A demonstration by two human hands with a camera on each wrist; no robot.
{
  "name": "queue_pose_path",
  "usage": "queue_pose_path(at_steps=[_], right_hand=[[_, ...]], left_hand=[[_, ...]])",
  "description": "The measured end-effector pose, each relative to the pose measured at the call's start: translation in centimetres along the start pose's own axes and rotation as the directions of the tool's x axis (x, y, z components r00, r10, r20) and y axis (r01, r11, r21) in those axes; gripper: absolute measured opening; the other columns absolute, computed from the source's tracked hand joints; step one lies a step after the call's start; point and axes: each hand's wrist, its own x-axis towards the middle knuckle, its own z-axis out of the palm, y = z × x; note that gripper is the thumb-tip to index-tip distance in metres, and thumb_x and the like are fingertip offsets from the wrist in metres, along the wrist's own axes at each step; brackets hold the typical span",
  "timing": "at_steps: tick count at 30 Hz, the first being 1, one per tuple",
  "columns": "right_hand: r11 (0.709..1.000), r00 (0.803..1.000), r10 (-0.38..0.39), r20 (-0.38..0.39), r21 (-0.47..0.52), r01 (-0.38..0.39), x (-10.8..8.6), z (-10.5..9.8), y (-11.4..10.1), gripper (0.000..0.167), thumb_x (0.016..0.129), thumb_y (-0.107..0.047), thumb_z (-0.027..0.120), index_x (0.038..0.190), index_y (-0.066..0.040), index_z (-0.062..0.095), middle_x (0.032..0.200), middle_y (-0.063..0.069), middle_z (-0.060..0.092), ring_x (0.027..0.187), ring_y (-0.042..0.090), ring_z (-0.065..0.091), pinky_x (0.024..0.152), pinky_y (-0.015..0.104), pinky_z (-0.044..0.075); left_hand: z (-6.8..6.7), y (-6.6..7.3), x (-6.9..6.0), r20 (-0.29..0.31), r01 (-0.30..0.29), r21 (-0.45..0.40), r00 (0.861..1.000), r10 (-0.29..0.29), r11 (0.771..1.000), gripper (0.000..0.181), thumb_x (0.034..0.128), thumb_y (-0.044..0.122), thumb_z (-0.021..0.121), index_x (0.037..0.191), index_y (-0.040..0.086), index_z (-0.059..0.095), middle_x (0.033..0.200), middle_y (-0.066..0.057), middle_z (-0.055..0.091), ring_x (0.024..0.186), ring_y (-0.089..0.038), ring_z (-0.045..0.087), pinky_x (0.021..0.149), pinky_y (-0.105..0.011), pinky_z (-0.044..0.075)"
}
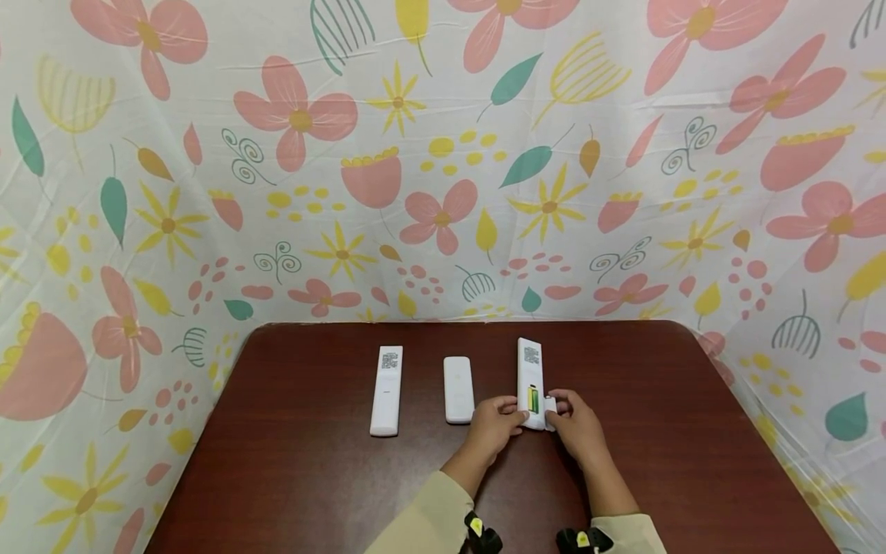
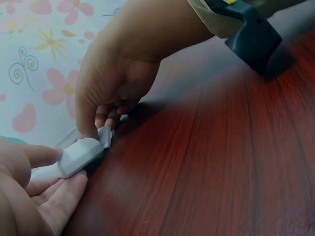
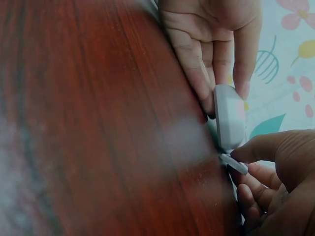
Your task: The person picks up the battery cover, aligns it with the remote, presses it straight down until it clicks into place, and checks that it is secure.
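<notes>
A white remote control (image 1: 530,371) lies back side up on the table, a QR label at its far end. Its battery compartment is uncovered, showing a green and yellow battery (image 1: 533,399). My left hand (image 1: 494,423) grips the near end of the remote, thumb on top and fingers beneath, as the left wrist view shows. Beside the remote's right edge, my right hand (image 1: 580,428) pinches a small white battery cover (image 3: 234,163) between thumb and fingers. In the right wrist view the cover is tilted, close to the remote's end (image 3: 230,118); whether they touch I cannot tell.
A second white remote (image 1: 386,391) with a QR label lies at the left. Between the two remotes is a shorter white rounded device (image 1: 458,390). The dark wood table (image 1: 311,477) ends at a flower-patterned cloth (image 1: 443,154) behind and at both sides.
</notes>
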Motion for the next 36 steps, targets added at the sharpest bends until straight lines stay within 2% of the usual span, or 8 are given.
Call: queue_pose_path(at_steps=[13,21,31,36], right_hand=[[0.997,1.000,0.000,0.012,0.071,0.000,-0.32,-0.17,-0.23,0.041,0.095,-0.013,0.066,0.134,-0.008,0.057,0.109,0.016,0.068,0.082,0.015,0.055,0.062,0.024,0.045],[0.997,1.000,-0.005,0.002,0.082,0.005,-0.36,-0.11,-0.19,0.041,0.095,-0.013,0.067,0.134,-0.008,0.058,0.110,0.016,0.068,0.082,0.014,0.055,0.063,0.024,0.045],[0.996,1.000,-0.002,-0.003,0.090,0.003,-0.31,-0.04,-0.30,0.040,0.095,-0.014,0.066,0.134,-0.009,0.058,0.109,0.014,0.067,0.083,0.011,0.054,0.065,0.023,0.046],[0.994,1.000,0.000,-0.013,0.106,0.001,-0.37,-0.12,-0.31,0.041,0.095,-0.012,0.066,0.135,-0.009,0.057,0.111,0.016,0.066,0.086,0.013,0.054,0.067,0.022,0.046]], left_hand=[[0.18,0.68,-0.41,-0.024,0.042,-0.031,0.999,-0.043,0.999,0.033,0.0875,0.002,0.074,0.120,-0.004,0.067,0.102,-0.013,0.074,0.086,-0.017,0.072,0.077,-0.032,0.062],[0.17,0.55,-0.26,-0.029,0.047,-0.050,0.998,-0.048,0.998,0.031,0.0867,0.001,0.073,0.117,-0.004,0.068,0.101,-0.013,0.075,0.085,-0.017,0.072,0.076,-0.031,0.061],[0.04,0.40,-0.28,-0.028,0.032,-0.109,0.999,-0.036,0.993,0.032,0.0847,-0.004,0.072,0.116,-0.006,0.068,0.102,-0.017,0.074,0.086,-0.018,0.071,0.077,-0.033,0.061],[-0.03,0.38,-0.32,-0.036,0.043,-0.137,0.998,-0.049,0.990,0.032,0.0841,-0.004,0.072,0.116,-0.005,0.068,0.103,-0.016,0.074,0.087,-0.018,0.071,0.079,-0.032,0.061]])
